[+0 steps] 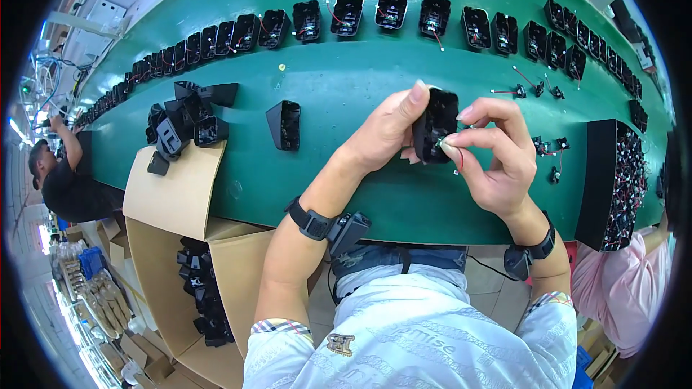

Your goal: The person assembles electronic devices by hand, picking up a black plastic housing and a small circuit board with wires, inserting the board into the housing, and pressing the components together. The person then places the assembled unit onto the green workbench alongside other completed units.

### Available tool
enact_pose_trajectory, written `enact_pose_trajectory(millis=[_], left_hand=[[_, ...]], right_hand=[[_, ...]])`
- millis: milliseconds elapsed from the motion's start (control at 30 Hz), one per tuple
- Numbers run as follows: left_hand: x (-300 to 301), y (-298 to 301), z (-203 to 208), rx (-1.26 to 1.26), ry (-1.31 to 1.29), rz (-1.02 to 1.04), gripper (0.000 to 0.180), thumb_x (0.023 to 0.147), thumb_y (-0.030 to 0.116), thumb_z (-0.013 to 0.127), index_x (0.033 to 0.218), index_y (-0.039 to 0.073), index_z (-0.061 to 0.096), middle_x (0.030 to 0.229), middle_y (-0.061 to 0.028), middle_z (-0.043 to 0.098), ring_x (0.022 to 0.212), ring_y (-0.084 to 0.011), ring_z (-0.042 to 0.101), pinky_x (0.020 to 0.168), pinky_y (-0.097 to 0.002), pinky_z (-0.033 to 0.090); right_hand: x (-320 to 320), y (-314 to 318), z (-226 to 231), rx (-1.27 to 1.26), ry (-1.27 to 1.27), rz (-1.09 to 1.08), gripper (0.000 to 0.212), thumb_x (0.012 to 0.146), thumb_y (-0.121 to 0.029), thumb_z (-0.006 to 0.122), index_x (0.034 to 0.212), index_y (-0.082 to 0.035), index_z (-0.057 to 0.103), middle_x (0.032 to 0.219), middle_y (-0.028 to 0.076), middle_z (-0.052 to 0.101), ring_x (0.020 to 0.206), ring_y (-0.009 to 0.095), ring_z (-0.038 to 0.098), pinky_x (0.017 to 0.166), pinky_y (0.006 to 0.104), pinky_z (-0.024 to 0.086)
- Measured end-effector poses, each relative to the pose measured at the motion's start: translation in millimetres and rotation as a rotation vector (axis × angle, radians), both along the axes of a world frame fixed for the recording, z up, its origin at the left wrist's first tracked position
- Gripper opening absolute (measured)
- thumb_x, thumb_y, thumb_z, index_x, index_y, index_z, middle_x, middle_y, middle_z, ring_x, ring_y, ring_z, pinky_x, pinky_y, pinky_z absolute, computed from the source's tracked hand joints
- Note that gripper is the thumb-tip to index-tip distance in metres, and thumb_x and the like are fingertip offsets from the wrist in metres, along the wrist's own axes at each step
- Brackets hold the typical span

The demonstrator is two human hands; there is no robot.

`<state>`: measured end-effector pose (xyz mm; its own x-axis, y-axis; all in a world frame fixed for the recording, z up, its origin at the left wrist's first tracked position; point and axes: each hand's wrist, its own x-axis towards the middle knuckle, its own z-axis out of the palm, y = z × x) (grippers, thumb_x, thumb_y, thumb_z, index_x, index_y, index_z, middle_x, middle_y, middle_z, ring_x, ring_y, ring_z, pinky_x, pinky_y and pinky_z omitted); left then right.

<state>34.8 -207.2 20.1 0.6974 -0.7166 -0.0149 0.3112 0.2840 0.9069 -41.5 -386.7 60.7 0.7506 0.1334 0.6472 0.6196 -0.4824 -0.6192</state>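
My left hand (393, 126) grips a black plastic housing (437, 119) by its side, its open face turned toward the right. At the housing's lower right edge, the thumb and forefinger of my right hand (497, 155) pinch a small part with a red wire (461, 161), partly hidden by the fingertips. Several small wired parts (539, 89) lie right of my hands, with more wired parts (555, 145) nearer to me. Left of my hands, one more black housing (289, 126) rests alone on the green table.
A long row of black housings (306, 20) curves along the far side of the green table (346, 209). A pile of housings (180, 122) lies on a cardboard box flap (176, 187). On the right stands a black bin (602, 180) of wired parts. Co-workers (68, 173) sit at both sides.
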Motion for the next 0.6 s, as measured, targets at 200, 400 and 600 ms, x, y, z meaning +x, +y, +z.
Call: enact_pose_trajectory(millis=[200, 400, 600], left_hand=[[1, -1, -2, -0.005, 0.021, 0.078, 0.07, 0.1, 0.074, 0.037, 0.102, 0.008, 0.059, 0.073, -0.0015, 0.06, 0.054, -0.0073, 0.056, 0.042, -0.0206, 0.038], [5, 4, -17, -0.018, -0.077, -0.032, 0.072, 0.101, 0.072, 0.038, 0.124, 0.006, 0.056, 0.108, -0.0044, 0.064, 0.096, -0.012, 0.065, 0.082, -0.0284, 0.055], [-4, -10, -3, -0.005, -0.094, 0.068, 0.071, 0.1, 0.074, 0.039, 0.107, 0.006, 0.056, 0.073, -0.0001, 0.059, 0.053, -0.0046, 0.054, 0.042, -0.0191, 0.036]], right_hand=[[2, 0, 3, -0.079, -0.016, -0.035, 0.02, 0.075, 0.001, 0.083, 0.092, -0.005, 0.074, 0.114, 0.014, 0.063, 0.096, 0.023, 0.062, 0.074, 0.0312, 0.048], [-1, 0, 2, -0.021, -0.011, -0.064, 0.021, 0.074, 0.002, 0.082, 0.091, -0.006, 0.074, 0.113, 0.012, 0.064, 0.095, 0.023, 0.063, 0.073, 0.0317, 0.048], [3, -13, 4, -0.104, -0.035, 0.015, 0.022, 0.072, 0.004, 0.082, 0.09, -0.006, 0.073, 0.111, 0.011, 0.066, 0.095, 0.025, 0.064, 0.073, 0.0327, 0.049]])
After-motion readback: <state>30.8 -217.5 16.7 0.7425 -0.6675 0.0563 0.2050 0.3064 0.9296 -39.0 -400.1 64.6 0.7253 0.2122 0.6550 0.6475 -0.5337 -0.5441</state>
